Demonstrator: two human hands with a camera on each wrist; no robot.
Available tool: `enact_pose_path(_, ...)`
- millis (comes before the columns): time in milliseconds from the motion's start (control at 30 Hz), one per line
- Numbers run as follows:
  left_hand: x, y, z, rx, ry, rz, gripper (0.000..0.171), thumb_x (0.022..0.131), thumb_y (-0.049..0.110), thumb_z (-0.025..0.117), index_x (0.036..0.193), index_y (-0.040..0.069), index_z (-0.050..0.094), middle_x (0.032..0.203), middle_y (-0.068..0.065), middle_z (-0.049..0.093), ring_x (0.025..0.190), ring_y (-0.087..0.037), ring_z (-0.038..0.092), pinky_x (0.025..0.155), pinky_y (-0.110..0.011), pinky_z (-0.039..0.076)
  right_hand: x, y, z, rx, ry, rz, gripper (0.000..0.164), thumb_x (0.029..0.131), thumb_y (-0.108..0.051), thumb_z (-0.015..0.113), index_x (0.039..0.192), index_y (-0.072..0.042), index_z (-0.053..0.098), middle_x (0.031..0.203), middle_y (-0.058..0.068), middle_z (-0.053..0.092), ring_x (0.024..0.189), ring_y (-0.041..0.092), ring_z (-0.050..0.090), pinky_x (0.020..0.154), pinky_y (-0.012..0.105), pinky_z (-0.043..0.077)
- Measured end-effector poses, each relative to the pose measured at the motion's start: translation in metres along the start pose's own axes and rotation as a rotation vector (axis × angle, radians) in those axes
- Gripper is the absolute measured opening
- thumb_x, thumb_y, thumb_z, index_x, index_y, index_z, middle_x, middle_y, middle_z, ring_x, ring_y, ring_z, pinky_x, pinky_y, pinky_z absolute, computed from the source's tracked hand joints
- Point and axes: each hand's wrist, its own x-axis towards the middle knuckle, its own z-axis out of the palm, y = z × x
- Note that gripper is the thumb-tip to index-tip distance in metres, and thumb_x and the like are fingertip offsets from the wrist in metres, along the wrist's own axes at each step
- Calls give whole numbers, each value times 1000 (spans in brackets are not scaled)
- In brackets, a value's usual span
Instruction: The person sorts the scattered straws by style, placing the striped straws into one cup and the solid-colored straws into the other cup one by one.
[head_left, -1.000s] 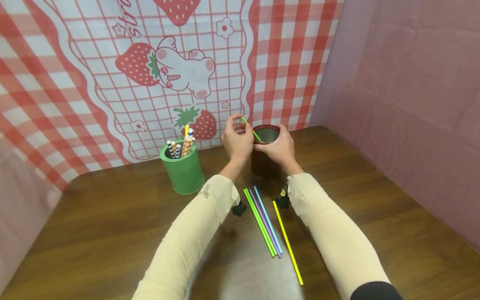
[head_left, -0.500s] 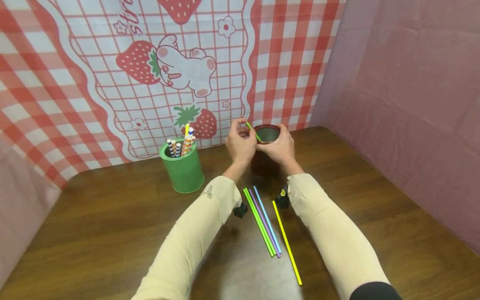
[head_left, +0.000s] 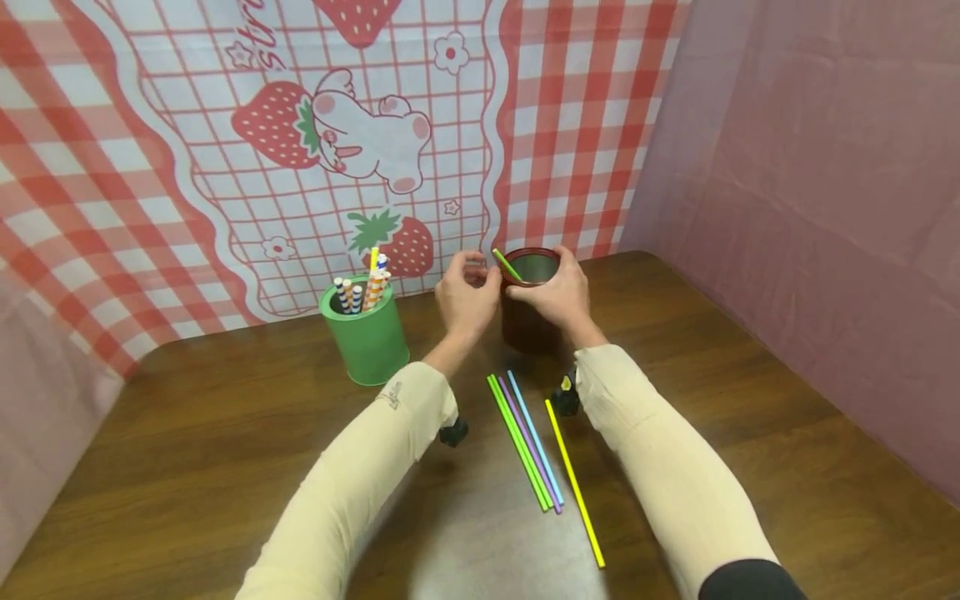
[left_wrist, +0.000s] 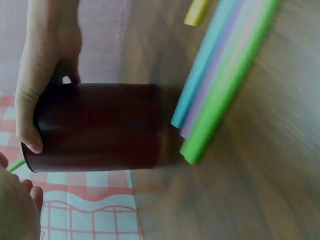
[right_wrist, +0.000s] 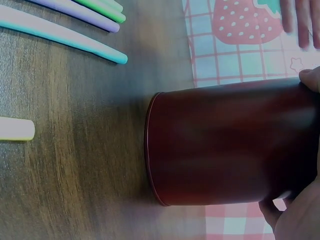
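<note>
A dark red can stands upright at the back of the table, its top uncovered. My right hand grips it by the rim, thumb at the front and fingers round the far side. A green straw leans inside the can, its upper end poking past the left rim. Just left of that straw is my left hand, with loosely bent fingers and nothing held between them. In the left wrist view, the can shows its plain side, and only a short piece of the green straw is visible.
On the wooden table nearer me lie two green straws, a purple straw, a blue straw and a yellow straw. A green can with several striped straws stands at left. A checked cloth hangs behind.
My left hand held the green straw at the can's mouth; it has let go and drawn back left. The straw now rests in the can. My right hand has stayed on the can.
</note>
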Motion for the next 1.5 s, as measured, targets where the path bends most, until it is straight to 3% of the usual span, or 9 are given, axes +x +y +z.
enact_pose_path(100, -13, -7, -15, 152, -138, -24, 18, 81, 21, 71, 95, 12, 66, 80, -2, 70, 75, -17, 64, 73, -33, 50, 2, -1, 0, 7, -10, -2, 102, 60, -41, 87, 141, -5, 37, 129, 18, 52, 114, 32, 51, 94, 47, 46)
enact_pose_path(333, -60, -7, -30, 618, -735, -92, 72, 82, 57, 66, 123, 2, 48, 110, -14, 55, 97, -27, 57, 78, -39, 51, 2, -4, 0, 14, -25, 0, 102, 62, -41, 87, 142, -5, 36, 130, 18, 51, 115, 33, 50, 95, 48, 46)
enact_pose_path(433, -77, -1, -25, 713, -855, -69, 88, 78, 65, 66, 131, -1, 42, 115, -17, 51, 101, -28, 55, 77, -40, 53, 1, -2, 0, -3, -24, 14, 102, 62, -41, 87, 143, -6, 35, 131, 18, 51, 117, 33, 50, 96, 47, 46)
enact_pose_path(700, -105, 8, -2, 846, -930, 85, 95, 66, 67, 75, 130, 6, 43, 116, -11, 52, 106, -25, 54, 74, -38, 54, -3, 4, -1, 36, -28, 37, 104, 62, -40, 87, 144, -6, 34, 134, 17, 48, 118, 32, 48, 96, 48, 46)
enact_pose_path(933, -86, 2, -11, 702, -1015, 191, 74, 72, 41, 80, 127, 2, 48, 110, -11, 57, 99, -24, 58, 84, -34, 51, 0, 4, 0, 26, -21, 20, 104, 61, -42, 87, 143, -6, 35, 131, 16, 51, 116, 31, 50, 95, 46, 46)
enact_pose_path(1033, -78, -3, -16, 652, -1047, 204, 75, 73, 31, 81, 133, 2, 46, 119, -12, 58, 107, -25, 57, 91, -35, 49, 1, 3, 1, 19, -10, 5, 103, 60, -42, 88, 142, -6, 37, 129, 16, 52, 115, 31, 51, 95, 45, 46)
enact_pose_path(1200, -72, -6, -24, 636, -1075, 212, 78, 75, 31, 80, 138, 3, 44, 129, -14, 57, 118, -29, 55, 98, -38, 46, 0, 2, 1, 21, -17, 9, 103, 60, -41, 88, 142, -6, 36, 130, 16, 51, 115, 31, 50, 95, 46, 46)
enact_pose_path(1333, -69, -8, -29, 677, -1049, 160, 61, 75, 41, 80, 120, 4, 60, 108, -10, 66, 102, -28, 62, 85, -38, 52, -1, 2, 1, 27, -27, 14, 102, 61, -41, 88, 142, -6, 36, 130, 16, 50, 115, 31, 50, 95, 47, 46)
enact_pose_path(1500, -66, -9, -34, 699, -1013, 127, 33, 78, 38, 77, 68, 9, 68, 60, 4, 57, 68, -17, 57, 62, -31, 49, 0, 2, 1, 26, -16, 11, 102, 61, -41, 88, 141, -6, 36, 130, 16, 51, 115, 31, 50, 94, 46, 46)
